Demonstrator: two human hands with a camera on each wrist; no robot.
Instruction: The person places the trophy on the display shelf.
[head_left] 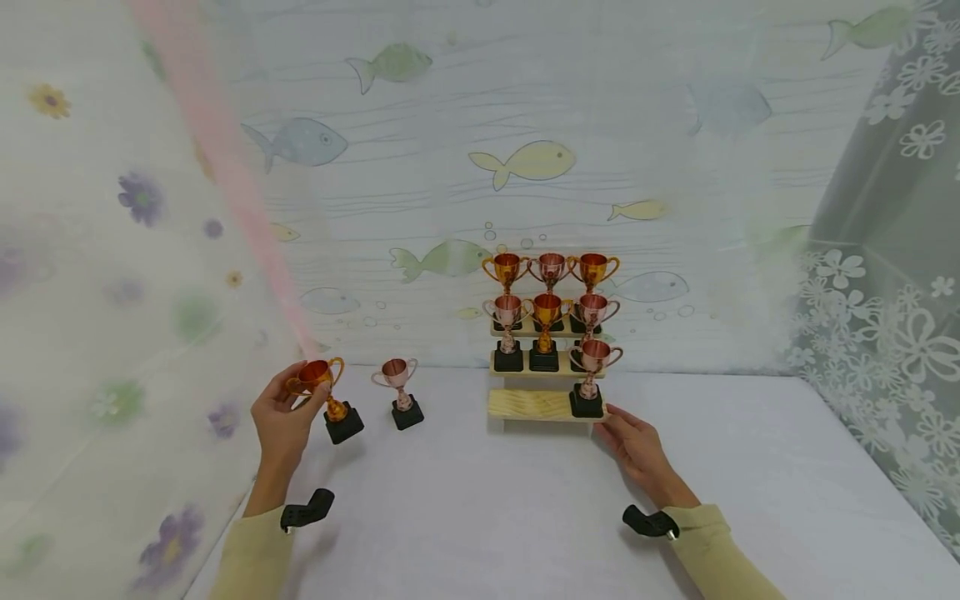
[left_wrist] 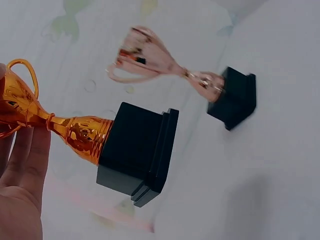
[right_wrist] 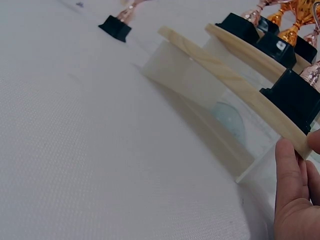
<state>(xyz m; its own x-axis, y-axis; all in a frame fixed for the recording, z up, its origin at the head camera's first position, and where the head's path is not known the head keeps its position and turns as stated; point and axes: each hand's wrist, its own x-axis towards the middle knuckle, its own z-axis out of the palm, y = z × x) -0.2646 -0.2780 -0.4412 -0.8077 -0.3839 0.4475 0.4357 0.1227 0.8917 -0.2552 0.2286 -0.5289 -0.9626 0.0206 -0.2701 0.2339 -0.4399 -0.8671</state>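
In the head view my left hand grips a small gold trophy cup by its bowl, thumb in front. The cup leans, and its black base appears lifted off the cloth. Just right of it a rose-gold trophy stands on the table. My right hand pinches the right end of the lowest board of a three-step wooden display stand, thumb at the top edge and fingers beneath. Beside that thumb, a rose-gold trophy stands on this board.
Gold trophies and rose-gold ones alternate on the middle and top steps. The stand has pale, see-through supports. A white cloth covers the table. Fish-patterned sheeting hangs behind, and a flowered curtain hangs at left.
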